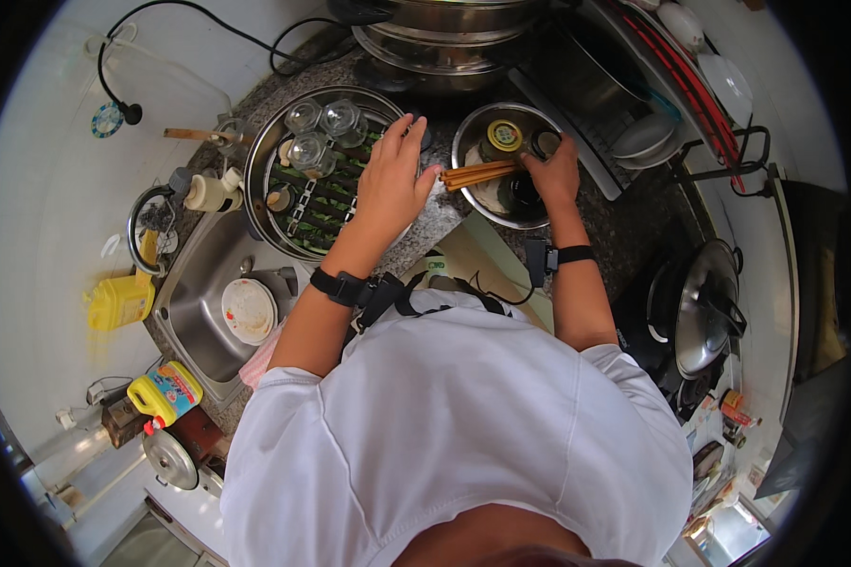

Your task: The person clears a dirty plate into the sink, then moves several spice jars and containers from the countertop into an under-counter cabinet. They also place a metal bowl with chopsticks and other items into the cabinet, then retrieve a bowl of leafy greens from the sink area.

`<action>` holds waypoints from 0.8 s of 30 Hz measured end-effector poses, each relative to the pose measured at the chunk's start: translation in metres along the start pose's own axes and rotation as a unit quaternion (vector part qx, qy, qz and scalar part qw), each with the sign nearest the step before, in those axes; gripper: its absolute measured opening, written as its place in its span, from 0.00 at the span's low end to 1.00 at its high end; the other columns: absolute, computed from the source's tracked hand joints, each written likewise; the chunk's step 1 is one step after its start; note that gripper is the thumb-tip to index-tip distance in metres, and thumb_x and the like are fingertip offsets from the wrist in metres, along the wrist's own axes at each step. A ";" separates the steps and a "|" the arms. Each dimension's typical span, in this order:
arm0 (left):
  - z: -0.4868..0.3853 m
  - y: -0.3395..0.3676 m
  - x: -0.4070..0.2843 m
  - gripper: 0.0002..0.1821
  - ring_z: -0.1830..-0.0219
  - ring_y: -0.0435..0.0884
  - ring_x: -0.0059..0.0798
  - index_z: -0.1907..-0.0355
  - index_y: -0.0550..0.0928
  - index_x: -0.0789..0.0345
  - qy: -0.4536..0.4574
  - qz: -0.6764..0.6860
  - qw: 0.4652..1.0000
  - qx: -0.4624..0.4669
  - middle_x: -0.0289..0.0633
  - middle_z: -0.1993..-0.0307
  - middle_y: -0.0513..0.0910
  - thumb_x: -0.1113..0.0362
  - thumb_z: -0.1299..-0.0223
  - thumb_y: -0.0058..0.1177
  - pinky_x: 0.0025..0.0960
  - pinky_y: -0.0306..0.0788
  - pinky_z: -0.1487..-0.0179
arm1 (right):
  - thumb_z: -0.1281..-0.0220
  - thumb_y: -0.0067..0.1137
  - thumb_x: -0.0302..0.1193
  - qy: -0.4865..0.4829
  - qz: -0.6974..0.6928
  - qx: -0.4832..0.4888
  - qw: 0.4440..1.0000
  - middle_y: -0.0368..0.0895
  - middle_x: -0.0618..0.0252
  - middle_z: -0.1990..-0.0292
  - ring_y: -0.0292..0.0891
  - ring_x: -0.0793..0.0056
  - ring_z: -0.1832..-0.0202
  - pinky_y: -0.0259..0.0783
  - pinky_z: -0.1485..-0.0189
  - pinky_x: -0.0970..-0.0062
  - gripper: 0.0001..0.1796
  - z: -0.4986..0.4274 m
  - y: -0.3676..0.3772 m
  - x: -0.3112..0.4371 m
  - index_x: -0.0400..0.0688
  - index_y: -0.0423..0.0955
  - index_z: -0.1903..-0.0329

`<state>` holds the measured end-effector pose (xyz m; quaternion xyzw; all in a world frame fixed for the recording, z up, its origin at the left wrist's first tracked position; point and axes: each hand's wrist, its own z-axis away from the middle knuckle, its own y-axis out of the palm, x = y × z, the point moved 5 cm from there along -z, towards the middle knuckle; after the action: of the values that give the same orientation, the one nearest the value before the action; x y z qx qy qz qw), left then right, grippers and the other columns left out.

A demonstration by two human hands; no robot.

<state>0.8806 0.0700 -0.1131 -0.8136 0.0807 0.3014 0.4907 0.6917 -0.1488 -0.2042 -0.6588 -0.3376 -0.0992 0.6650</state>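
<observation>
My left hand [391, 181] is spread with its thumb apart, over the right side of a large round steel pan [249, 177]. In that pan, several clear glass jars [312, 152] sit upside down on a dark slatted rack with green leaves beneath. A bundle of wooden chopsticks [479, 173] juts leftward from my right hand [559, 173], its tips close to my left thumb. My right hand is over the right side of a steel bowl [462, 166]. Inside the bowl are a jar with a yellow lid [503, 135] and dark-topped jars [523, 190], partly covered by my hand.
A steel sink [206, 305] with a stained plate [248, 310] lies at left. Yellow jugs [167, 393] stand beside it. Stacked steel steamer pots [447, 42] are at the back. A dish rack [723, 152] and a lidded pot [705, 312] on the stove flank the right.
</observation>
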 end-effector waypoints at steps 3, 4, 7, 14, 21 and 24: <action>0.000 -0.011 0.021 0.34 0.43 0.73 0.46 0.35 0.70 0.68 -0.013 -0.094 0.995 -0.042 0.47 0.37 0.71 0.63 0.45 0.64 0.43 0.69 0.43 | 0.53 0.73 0.37 -0.006 0.018 0.015 1.000 0.69 0.46 0.39 0.71 0.45 0.40 0.71 0.40 0.58 0.44 -0.005 0.010 -0.004 0.37 0.63 0.35; 0.000 -0.015 0.028 0.34 0.42 0.72 0.43 0.36 0.72 0.68 -0.021 -0.160 0.985 -0.069 0.44 0.38 0.73 0.63 0.47 0.65 0.42 0.66 0.42 | 0.53 0.73 0.37 -0.007 0.023 0.017 1.000 0.69 0.45 0.39 0.71 0.45 0.40 0.71 0.40 0.58 0.43 -0.006 0.012 -0.006 0.37 0.63 0.35; -0.011 -0.027 0.055 0.37 0.39 0.70 0.42 0.36 0.72 0.68 -0.010 -0.302 0.949 -0.092 0.47 0.39 0.73 0.62 0.51 0.68 0.51 0.60 0.38 | 0.52 0.72 0.35 -0.043 0.059 0.001 0.997 0.69 0.44 0.40 0.70 0.44 0.40 0.70 0.39 0.58 0.42 -0.009 0.015 -0.010 0.36 0.64 0.35; -0.042 -0.028 0.104 0.45 0.42 0.75 0.37 0.34 0.69 0.61 -0.037 -0.402 0.913 0.062 0.37 0.48 0.77 0.55 0.57 0.73 0.72 0.50 0.31 | 0.47 0.69 0.33 -0.202 0.025 -0.106 0.973 0.70 0.48 0.39 0.68 0.48 0.38 0.67 0.36 0.58 0.37 0.012 -0.015 0.044 0.37 0.65 0.35; -0.003 -0.069 0.043 0.48 0.48 0.78 0.43 0.33 0.65 0.69 0.020 -0.217 0.975 -0.041 0.46 0.51 0.77 0.58 0.58 0.74 0.55 0.64 0.35 | 0.53 0.70 0.27 -0.417 -0.197 0.177 0.869 0.63 0.51 0.32 0.63 0.48 0.33 0.65 0.34 0.61 0.46 0.082 -0.006 0.201 0.45 0.60 0.29; 0.023 -0.079 0.023 0.55 0.44 0.75 0.54 0.27 0.54 0.71 -0.058 -0.051 0.997 -0.012 0.58 0.47 0.75 0.63 0.56 0.71 0.42 0.72 0.41 | 0.55 0.70 0.27 -0.463 -0.135 0.233 0.845 0.70 0.55 0.39 0.68 0.53 0.37 0.70 0.39 0.61 0.48 0.106 0.014 0.244 0.50 0.58 0.28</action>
<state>0.9234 0.1335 -0.0755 -0.8038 0.0065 0.3234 0.4992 0.8500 0.0289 -0.0845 -0.4018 -0.7050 0.2097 0.5455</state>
